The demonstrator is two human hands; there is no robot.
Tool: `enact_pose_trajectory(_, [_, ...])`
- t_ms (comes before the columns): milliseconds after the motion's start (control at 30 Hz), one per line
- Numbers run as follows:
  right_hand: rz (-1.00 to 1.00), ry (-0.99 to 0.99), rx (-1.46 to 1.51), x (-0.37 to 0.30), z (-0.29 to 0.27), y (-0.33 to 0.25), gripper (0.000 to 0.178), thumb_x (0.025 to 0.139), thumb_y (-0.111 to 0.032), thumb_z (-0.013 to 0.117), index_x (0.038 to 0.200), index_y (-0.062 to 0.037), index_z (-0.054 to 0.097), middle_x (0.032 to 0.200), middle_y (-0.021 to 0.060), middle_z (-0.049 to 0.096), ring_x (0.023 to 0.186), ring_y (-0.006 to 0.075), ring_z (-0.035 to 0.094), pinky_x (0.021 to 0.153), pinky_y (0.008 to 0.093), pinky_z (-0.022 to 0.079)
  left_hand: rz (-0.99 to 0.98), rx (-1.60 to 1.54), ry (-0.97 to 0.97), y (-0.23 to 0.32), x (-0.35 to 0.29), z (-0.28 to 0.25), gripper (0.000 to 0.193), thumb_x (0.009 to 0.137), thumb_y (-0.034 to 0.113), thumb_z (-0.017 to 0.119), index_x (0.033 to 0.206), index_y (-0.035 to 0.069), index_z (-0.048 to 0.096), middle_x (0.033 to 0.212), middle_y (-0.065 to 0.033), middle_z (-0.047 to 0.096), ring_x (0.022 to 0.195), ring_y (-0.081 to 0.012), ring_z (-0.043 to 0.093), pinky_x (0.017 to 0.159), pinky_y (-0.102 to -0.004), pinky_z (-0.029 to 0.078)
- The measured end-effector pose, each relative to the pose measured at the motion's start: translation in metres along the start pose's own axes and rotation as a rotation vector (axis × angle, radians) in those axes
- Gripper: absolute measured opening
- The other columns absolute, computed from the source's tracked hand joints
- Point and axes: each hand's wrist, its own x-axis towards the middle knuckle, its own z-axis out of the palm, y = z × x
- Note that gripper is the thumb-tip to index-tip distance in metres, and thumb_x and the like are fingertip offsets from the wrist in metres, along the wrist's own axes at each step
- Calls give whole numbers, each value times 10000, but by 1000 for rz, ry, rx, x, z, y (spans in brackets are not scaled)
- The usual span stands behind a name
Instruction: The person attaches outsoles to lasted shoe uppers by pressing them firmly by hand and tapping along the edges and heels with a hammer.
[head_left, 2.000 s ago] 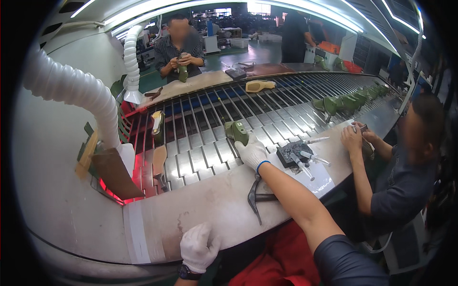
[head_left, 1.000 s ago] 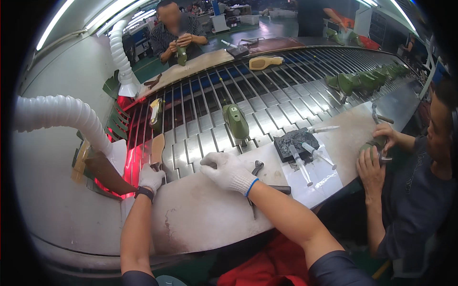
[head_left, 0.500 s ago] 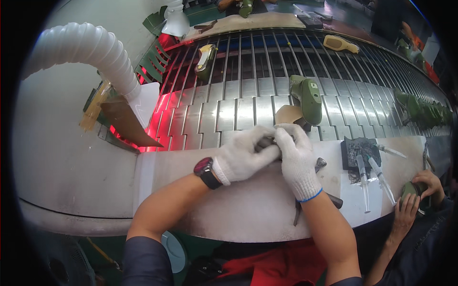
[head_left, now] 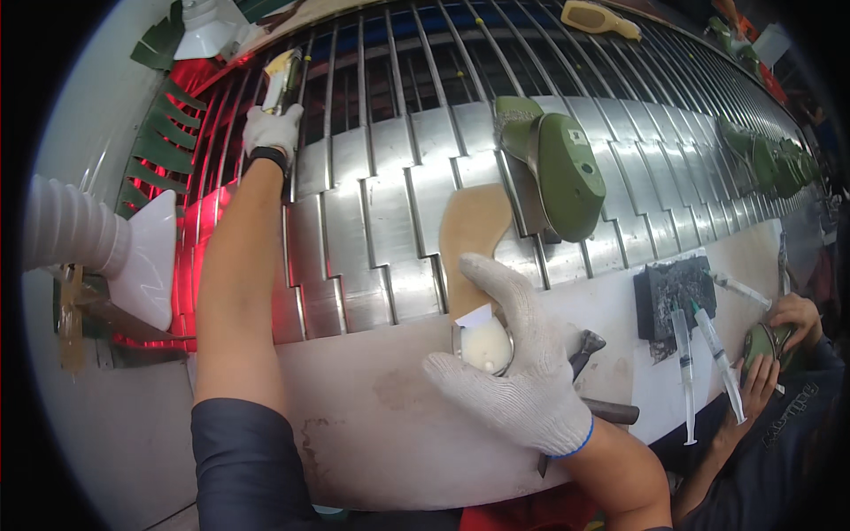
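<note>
My left hand (head_left: 272, 133), in a white glove, stretches out to the far left and closes over the near end of a green shoe. A pale yellow and white upper part of that shoe (head_left: 282, 78) shows past my fingers. By the near edge of the slatted conveyor, my gloved right hand (head_left: 518, 372) curves round a tan insole-shaped piece (head_left: 476, 221). Its near end holds a round white part (head_left: 485, 345) with a dark metal-looking rim, between my thumb and forefinger. My other right fingers are hidden. Farther right, a green shoe (head_left: 571, 181) rests on the slats.
A hammer (head_left: 587, 350) and another dark-handled tool (head_left: 611, 411) lie beside my right hand. Syringes (head_left: 684, 376) lie by a dark block (head_left: 668, 301). A co-worker's hands (head_left: 766, 372) hold a green shoe at right. A white ducted hood (head_left: 146, 261) stands at left.
My hands, together over the near table edge before, have parted. The left has reached far left to the green shoe. The right has stayed near with the tan piece. The view has shifted.
</note>
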Motion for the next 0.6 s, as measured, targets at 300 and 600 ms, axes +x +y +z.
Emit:
enact_pose_trajectory(300, [-82, 57, 7, -3, 4, 10, 858, 923, -178, 798, 1657, 30, 405, 1558, 271, 548, 1442, 383, 579, 1206, 482, 473, 369, 123, 36, 5, -45, -58, 751, 872, 440, 844, 1444, 1, 632, 1316, -286, 734, 1240, -449, 715, 1081, -531, 564])
enact_pose_trajectory(600, [-131, 184, -156, -2, 2, 7, 771, 906, -327, 826, 1530, 31, 549, 1424, 262, 664, 1344, 385, 651, 1142, 463, 519, 634, -287, 199, -55, -258, -208, 709, 830, 200, 943, 1446, 11, 646, 1309, -218, 731, 1189, -379, 733, 1016, -465, 586])
